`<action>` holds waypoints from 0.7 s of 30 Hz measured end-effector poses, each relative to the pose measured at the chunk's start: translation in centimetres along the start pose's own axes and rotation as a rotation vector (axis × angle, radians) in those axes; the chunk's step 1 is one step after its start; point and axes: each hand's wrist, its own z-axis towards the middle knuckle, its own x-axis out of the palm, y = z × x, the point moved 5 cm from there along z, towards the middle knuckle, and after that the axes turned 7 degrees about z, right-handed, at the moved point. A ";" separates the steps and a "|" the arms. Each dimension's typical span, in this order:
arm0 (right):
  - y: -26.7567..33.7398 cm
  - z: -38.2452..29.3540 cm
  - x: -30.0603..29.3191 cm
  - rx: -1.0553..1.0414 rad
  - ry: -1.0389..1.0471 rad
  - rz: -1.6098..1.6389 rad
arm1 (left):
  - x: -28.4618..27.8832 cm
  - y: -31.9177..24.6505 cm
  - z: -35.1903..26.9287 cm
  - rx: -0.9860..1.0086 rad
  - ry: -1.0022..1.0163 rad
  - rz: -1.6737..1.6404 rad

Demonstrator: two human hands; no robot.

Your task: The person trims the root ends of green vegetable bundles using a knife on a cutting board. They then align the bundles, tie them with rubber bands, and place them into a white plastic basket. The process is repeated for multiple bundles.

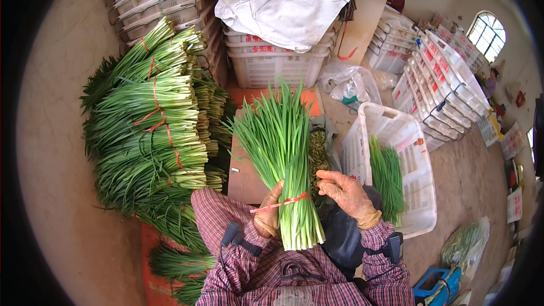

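A bundle of green garlic chives (pixel 293 153) stands tilted over my lap, its pale cut ends toward me. Red tie tape (pixel 297 199) circles its lower part, one loose end sticking out to the left. My left hand (pixel 270 208), in a thin tan glove, grips the bundle from its left side near the tape. My right hand (pixel 346 193), gloved the same way, hovers apart to the right of the bundle with fingers curled. Whether anything small is between its thumb and fingers is unclear. Beneath the bundle lies a brown board (pixel 246 170).
Tied chive bundles (pixel 148 114) are piled high at left. On my right, a white plastic crate (pixel 418 204) holds more chives (pixel 387 178). Stacked crates (pixel 276 66) under a white sheet (pixel 293 4) stand ahead. Cut trimmings (pixel 318 157) lie beyond my right hand. A blue object (pixel 437 284) sits lower right.
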 end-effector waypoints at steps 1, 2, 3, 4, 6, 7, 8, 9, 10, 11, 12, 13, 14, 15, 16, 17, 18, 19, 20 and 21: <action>-0.1 -0.8 0.2 0.020 -0.006 -0.021 | 0.6 0.0 -0.2 -0.009 0.024 -0.058; 0.3 -1.5 0.6 -0.058 -0.005 -0.089 | 1.1 -0.1 -0.5 -0.017 0.032 -0.107; 0.9 -2.1 0.9 -0.142 0.012 -0.235 | 1.6 -0.1 -0.8 -0.032 0.052 -0.168; 1.8 -2.7 1.2 -0.268 0.034 -0.413 | 1.8 -0.2 -1.2 -0.080 0.011 -0.172; 2.8 -3.3 1.9 -0.406 0.066 -0.688 | 2.6 -0.4 -1.5 -0.160 0.039 -0.200; 3.2 -3.5 2.3 -0.463 0.077 -0.788 | 2.3 -0.4 -1.6 -0.165 -0.053 -0.215; 3.5 -3.5 2.7 -0.528 0.085 -0.891 | 2.7 -0.4 -1.7 -0.190 0.004 -0.239; 3.6 -3.4 3.3 -0.570 0.108 -0.994 | 2.8 -0.2 -1.7 -0.223 0.023 -0.276; 3.6 -3.3 3.9 -0.617 0.127 -1.100 | 3.0 -0.1 -1.8 -0.245 0.071 -0.308; 3.6 -3.1 4.5 -0.652 0.151 -1.211 | 2.7 0.4 -1.7 -0.276 0.021 -0.326; 3.7 -2.8 5.2 -0.713 0.196 -1.226 | 2.6 0.6 -1.8 -0.311 0.044 -0.335; 4.0 -2.8 5.5 -0.747 0.211 -1.183 | 2.8 0.8 -2.0 -0.345 0.102 -0.350; 4.3 -2.5 5.7 -0.756 0.247 -1.149 | 3.2 0.6 -2.1 -0.376 0.206 -0.398; 4.9 -2.1 5.8 -0.771 0.286 -1.104 | 3.6 -0.1 -2.3 -0.285 0.338 -0.375; 5.8 -1.6 5.8 -0.829 0.299 -1.018 | 3.5 -0.7 -2.2 -0.239 0.311 -0.350; 6.8 -1.2 5.7 -0.843 0.239 -0.975 | 3.6 -1.4 -2.4 -0.201 0.323 -0.324; 8.0 -0.9 5.5 -0.863 0.178 -0.913 | 3.8 -2.3 -2.4 -0.151 0.292 -0.229; 9.2 -0.5 5.3 -0.882 0.118 -0.850 | 3.8 -3.2 -2.4 -0.112 0.206 -0.071; 10.7 0.0 4.7 -0.905 0.038 -0.817 | 4.1 -4.3 -2.3 -0.081 0.152 0.165; 11.8 0.5 4.3 -0.873 -0.082 -0.753 | 5.6 -5.7 -2.6 -0.006 0.330 0.616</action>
